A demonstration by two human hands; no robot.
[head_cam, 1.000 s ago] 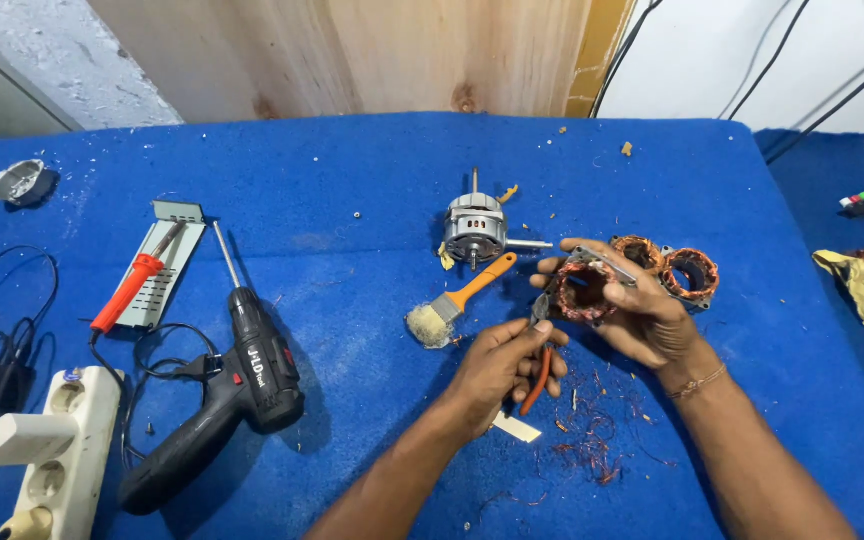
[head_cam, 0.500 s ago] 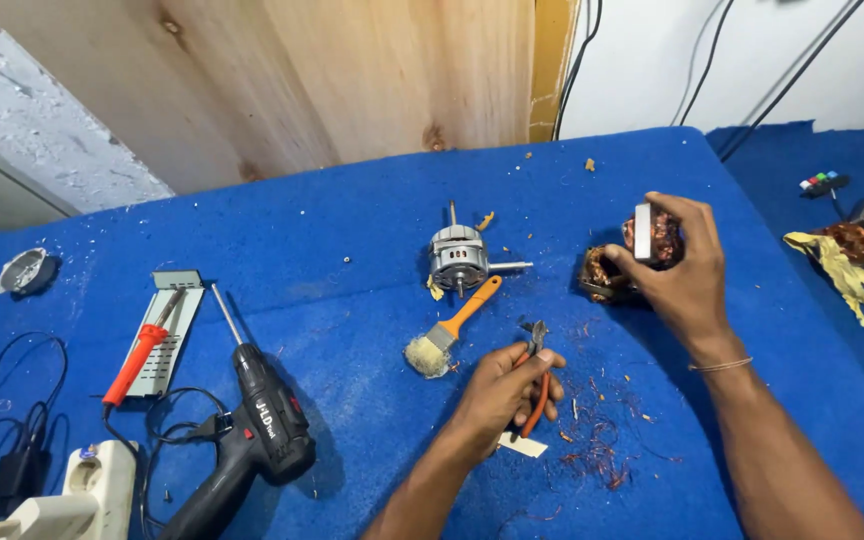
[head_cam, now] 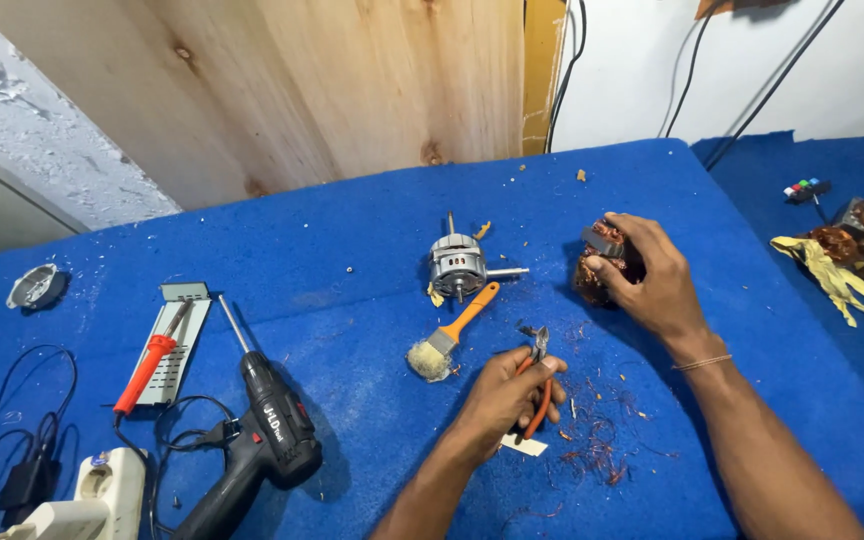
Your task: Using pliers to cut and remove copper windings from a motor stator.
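Cutters (head_cam: 537, 375) sit gripped in my left hand (head_cam: 500, 393), near; my right hand (head_cam: 652, 275) clasps the stator (head_cam: 597, 270) on the bench (head_cam: 352, 290), far right. Best hold it steady, snipping only loose copper.

My right hand (head_cam: 652, 275) is covering most of the copper-wound stator (head_cam: 592, 280); my left hand (head_cam: 502, 395) is hiding the pliers' (head_cam: 537, 375) orange handles. The power strip (head_cam: 82, 495) is running off the bottom edge.
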